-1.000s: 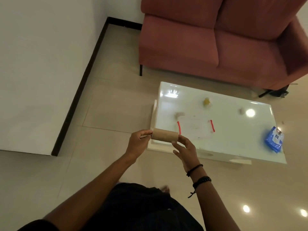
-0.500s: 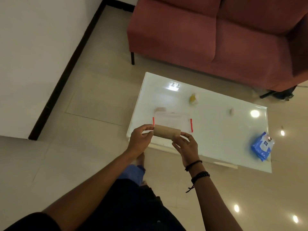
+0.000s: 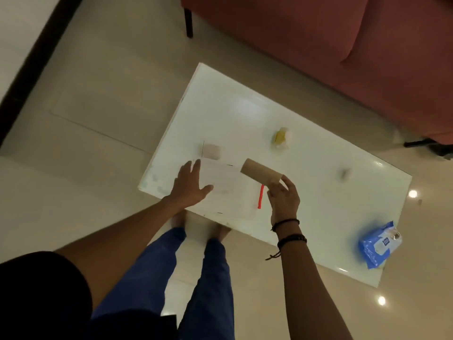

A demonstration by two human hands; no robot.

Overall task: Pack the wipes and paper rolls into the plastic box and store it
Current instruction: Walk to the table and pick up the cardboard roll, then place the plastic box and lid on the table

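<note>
My right hand (image 3: 283, 198) grips one end of a brown cardboard paper roll (image 3: 261, 173) and holds it tilted above a clear plastic box (image 3: 229, 190) with a red clip (image 3: 260, 196) on its right side. The box stands at the near left of a white glossy table (image 3: 306, 204). My left hand (image 3: 190, 184) is spread flat with fingers apart on the box's left side. A blue wipes pack (image 3: 377, 244) lies at the table's near right corner. Small pale rolls (image 3: 211, 150) (image 3: 345, 173) and a yellowish one (image 3: 282, 137) lie farther back.
A red sofa (image 3: 331, 45) stands behind the table, one dark leg (image 3: 188, 24) at its left. A white wall with a dark skirting (image 3: 36, 57) runs along the left. My legs (image 3: 196, 278) stand against the table's near edge on a beige tiled floor.
My left hand let go of the paper roll and dropped onto the box's left side. My right hand alone now holds the roll, moved right over the box. I stepped closer to the table.
</note>
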